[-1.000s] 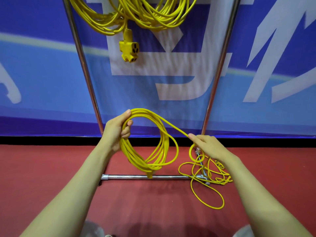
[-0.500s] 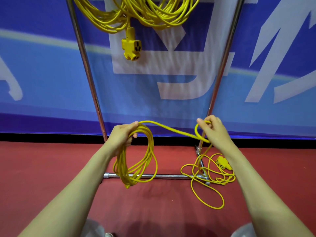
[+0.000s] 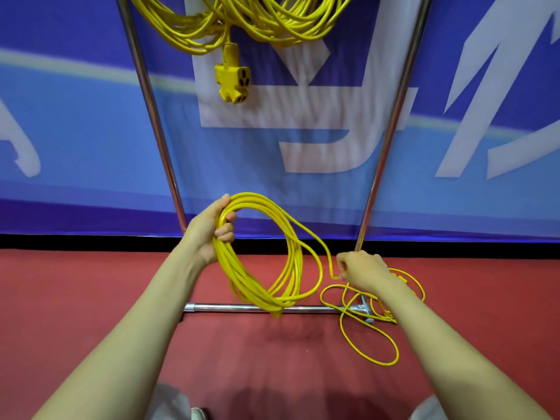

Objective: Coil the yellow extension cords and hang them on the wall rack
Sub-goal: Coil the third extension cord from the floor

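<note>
My left hand (image 3: pixel 209 228) grips the top of a coil of yellow extension cord (image 3: pixel 257 286), whose several loops hang down to the rack's bottom bar. From the coil one strand runs down and right to my right hand (image 3: pixel 360 269), which pinches it low near the floor. The loose rest of the cord (image 3: pixel 369 338) lies in tangled loops on the red floor around the rack's right foot. Two coiled yellow cords (image 3: pixel 251 19) hang from the top of the rack, with a yellow socket block (image 3: pixel 233 81) dangling below them.
The metal rack has a left upright (image 3: pixel 151 116), a right upright (image 3: pixel 391 131) and a bottom bar (image 3: pixel 230 307) on the red floor. A blue and white banner (image 3: pixel 303 116) covers the wall behind.
My right hand came down from beside the right upright to just above the floor, sliding along the strand. The coil in my left hand has gained a loop and hangs wider.
</note>
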Motion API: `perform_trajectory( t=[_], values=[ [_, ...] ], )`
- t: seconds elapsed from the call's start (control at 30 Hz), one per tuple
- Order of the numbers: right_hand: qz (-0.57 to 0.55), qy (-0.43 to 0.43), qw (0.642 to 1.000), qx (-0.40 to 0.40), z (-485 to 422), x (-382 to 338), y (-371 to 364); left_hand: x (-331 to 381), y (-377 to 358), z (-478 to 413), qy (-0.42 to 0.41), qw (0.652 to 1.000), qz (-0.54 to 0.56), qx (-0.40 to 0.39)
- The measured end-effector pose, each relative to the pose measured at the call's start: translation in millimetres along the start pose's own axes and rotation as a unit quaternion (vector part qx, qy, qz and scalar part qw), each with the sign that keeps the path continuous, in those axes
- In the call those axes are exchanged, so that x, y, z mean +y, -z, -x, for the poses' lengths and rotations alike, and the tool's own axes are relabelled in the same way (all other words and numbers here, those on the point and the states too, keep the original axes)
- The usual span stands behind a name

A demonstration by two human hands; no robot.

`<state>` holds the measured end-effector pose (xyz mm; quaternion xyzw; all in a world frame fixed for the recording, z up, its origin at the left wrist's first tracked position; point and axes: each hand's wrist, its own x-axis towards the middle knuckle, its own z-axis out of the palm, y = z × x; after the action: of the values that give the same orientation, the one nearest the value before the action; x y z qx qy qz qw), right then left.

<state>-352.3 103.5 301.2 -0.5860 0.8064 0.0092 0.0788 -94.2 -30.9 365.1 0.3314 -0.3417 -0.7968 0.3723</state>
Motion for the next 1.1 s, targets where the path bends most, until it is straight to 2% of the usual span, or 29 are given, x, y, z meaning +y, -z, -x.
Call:
perform_trajectory(
  t=[0.17, 0.37, 0.5, 0.83, 1.0, 1.1],
  values=[
    [-0.003, 0.018, 0.999, -0.030, -1.8, 3.2, -14.6, 2.7, 2.0, -4.6, 0.010, 0.998, 0.062, -0.017],
    [0.111, 0.121, 0.986, -0.022, -2.4, -18.6, -38.6, -1.1, -5.7, -5.0, 0.005, 0.994, 0.111, -0.005],
    [0.099, 0.187, 0.976, -0.057, 8.3, -31.8, -46.4, -3.2, -3.9, -7.2, -0.024, 0.986, 0.164, 0.035],
    [0.120, 0.268, 0.956, -0.002, 24.3, -60.8, -32.2, -11.0, -11.6, -6.5, -0.128, 0.966, 0.180, 0.136],
    [0.078, 0.288, 0.954, 0.035, 30.5, -68.0, -23.9, -11.5, -10.9, -5.5, -0.162, 0.950, 0.200, 0.175],
    [0.056, 0.292, 0.954, 0.027, 36.7, -71.0, -18.1, -13.2, -10.8, -4.8, -0.165, 0.945, 0.216, 0.181]
  ],
)
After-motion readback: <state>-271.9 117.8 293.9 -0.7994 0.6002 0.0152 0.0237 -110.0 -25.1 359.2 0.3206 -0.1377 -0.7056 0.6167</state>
